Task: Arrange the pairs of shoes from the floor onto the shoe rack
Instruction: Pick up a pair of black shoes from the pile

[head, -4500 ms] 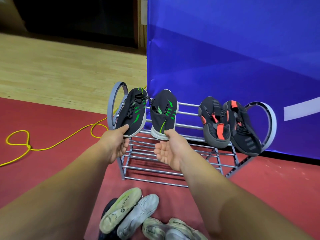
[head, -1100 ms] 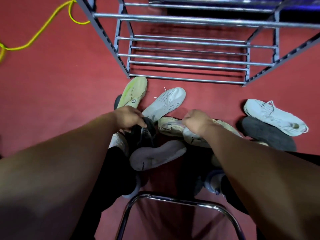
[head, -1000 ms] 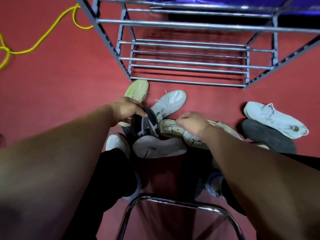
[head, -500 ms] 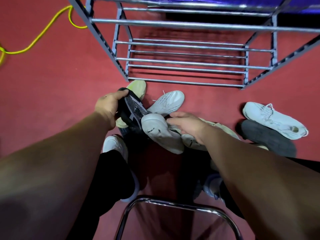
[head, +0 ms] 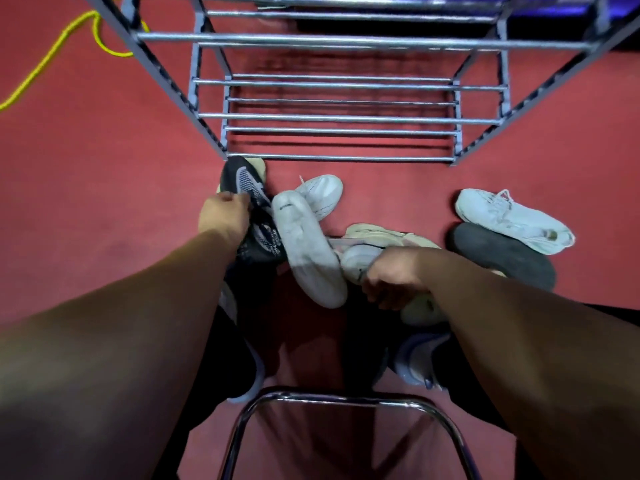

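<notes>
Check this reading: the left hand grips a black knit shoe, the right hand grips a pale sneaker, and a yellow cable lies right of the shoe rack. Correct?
One slip: the head view shows the yellow cable left of the shoe rack, not right. The left hand does grip the black knit shoe, and the right hand the pale sneaker.

Reaches forward and down with both bare arms (head: 138, 323). Clasps a black shoe (head: 249, 199) with the left grip (head: 224, 216), fingers curled, back of hand up. Clutches a pale shoe (head: 356, 259) with the right grip (head: 391, 280), knuckles up, fingers tucked under. Holds the right grip nearer the body than the left, well apart.
</notes>
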